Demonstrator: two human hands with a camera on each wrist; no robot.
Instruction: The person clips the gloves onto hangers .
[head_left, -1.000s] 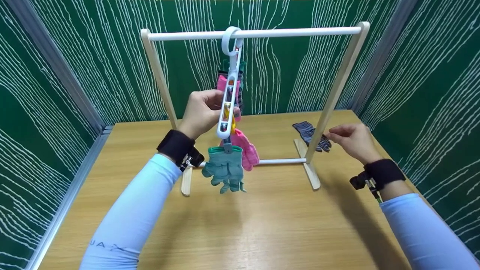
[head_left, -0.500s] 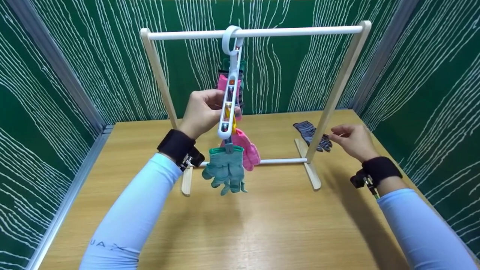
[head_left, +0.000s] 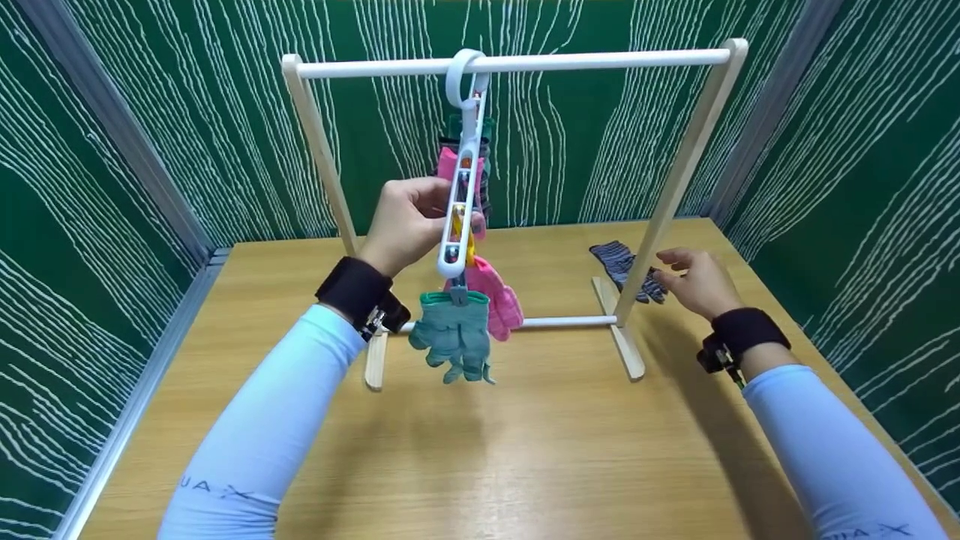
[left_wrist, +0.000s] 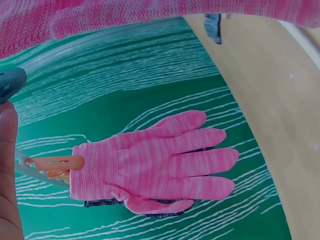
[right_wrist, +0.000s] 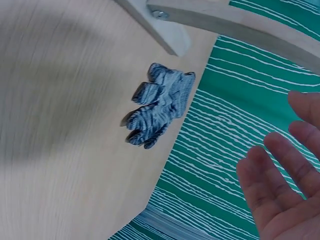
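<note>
Right hand (head_left: 696, 283): now spread, fingers (right_wrist: 280, 175) straight and apart, holding nothing.
Grey-and-blue striped knit glove (head_left: 624, 268): flat on the light wooden tabletop (head_left: 540, 450), just beyond those fingertips, behind the rack's right foot, apart from the hand.
Left hand (head_left: 405, 229): fingers curled round the white plastic clip hanger (head_left: 461, 187).
Hanger: hooked on the white rail of the wooden rack (head_left: 525, 64).
Teal knit glove (head_left: 452, 335): clipped at the hanger's lower end, below the left hand.
Pink knit glove (left_wrist: 155, 160): pegged by an orange clip (left_wrist: 55, 164), just beside the left hand.
</note>
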